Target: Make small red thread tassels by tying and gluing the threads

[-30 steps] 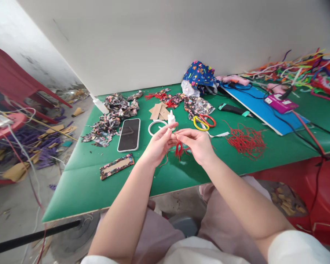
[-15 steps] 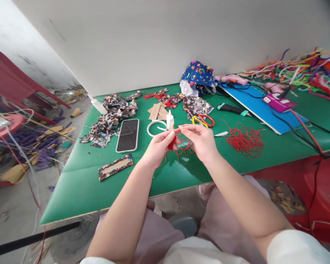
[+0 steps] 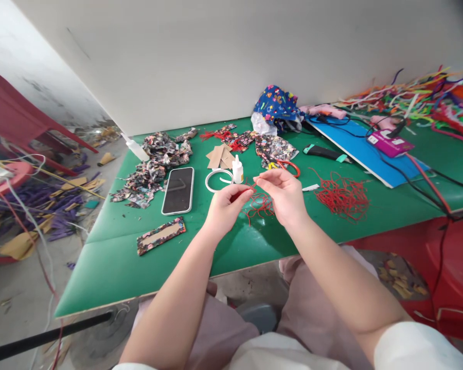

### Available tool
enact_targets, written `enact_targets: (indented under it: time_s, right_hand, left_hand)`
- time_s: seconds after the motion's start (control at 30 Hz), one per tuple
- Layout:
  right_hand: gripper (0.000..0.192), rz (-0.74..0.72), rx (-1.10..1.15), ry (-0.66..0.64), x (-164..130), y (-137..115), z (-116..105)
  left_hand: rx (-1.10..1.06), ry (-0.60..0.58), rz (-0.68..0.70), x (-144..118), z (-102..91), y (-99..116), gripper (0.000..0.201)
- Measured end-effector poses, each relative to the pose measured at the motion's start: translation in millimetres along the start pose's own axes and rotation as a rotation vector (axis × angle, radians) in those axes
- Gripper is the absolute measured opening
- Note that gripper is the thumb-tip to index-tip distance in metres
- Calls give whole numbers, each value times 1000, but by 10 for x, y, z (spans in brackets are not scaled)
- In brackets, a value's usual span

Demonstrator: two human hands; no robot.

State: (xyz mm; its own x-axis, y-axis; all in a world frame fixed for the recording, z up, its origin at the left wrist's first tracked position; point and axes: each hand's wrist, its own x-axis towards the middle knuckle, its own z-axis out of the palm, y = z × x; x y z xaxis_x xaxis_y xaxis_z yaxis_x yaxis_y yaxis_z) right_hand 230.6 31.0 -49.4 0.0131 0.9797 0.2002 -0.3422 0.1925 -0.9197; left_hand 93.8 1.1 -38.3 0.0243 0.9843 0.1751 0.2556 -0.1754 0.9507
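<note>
My left hand (image 3: 224, 208) is closed, with red cord (image 3: 237, 195) pinched between thumb and fingers. Just to its right, my right hand (image 3: 284, 196) has thumb and forefinger pinched together; a thin red strand seems to run from the fingertips toward the left hand. Below and between the hands, loose red cords (image 3: 259, 206) lie on the green table (image 3: 250, 246). A small white glue bottle (image 3: 237, 170) stands upright just beyond the fingers. Beside it lies a white ring-shaped coil (image 3: 207, 181). Red-handled scissors (image 3: 293, 167) are partly hidden behind my right hand.
A phone (image 3: 178, 191) and a fabric-edged cardboard strip (image 3: 161, 236) lie left. Behind are floral fabric scraps (image 3: 150, 169) and cardboard pieces (image 3: 220, 155). Rightward sit a red cord pile (image 3: 341, 198), a utility knife (image 3: 326, 152), a blue board (image 3: 355, 144) and pink glue guns (image 3: 326, 110) with cables.
My hands, whose fingertips were nearly together, have moved slightly apart. The left has shifted a little down and left. Things on the table are where they were.
</note>
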Motion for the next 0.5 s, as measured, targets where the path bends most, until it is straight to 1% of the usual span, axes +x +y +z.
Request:
enact_targets:
  time_s: [0.1,0.23,0.5]
  right_hand:
    - [18,-9,11,15,3,-3,0]
    - [26,-17,45,-6,12,-17,-1]
    - [27,24,132,-36,16,-32,-10]
  left_hand:
    - [-3,-3,14,-11,6,5,25]
    - [-15,3,35,-17,12,8,30]
    - [-26,-34,24,1,21,-32,26]
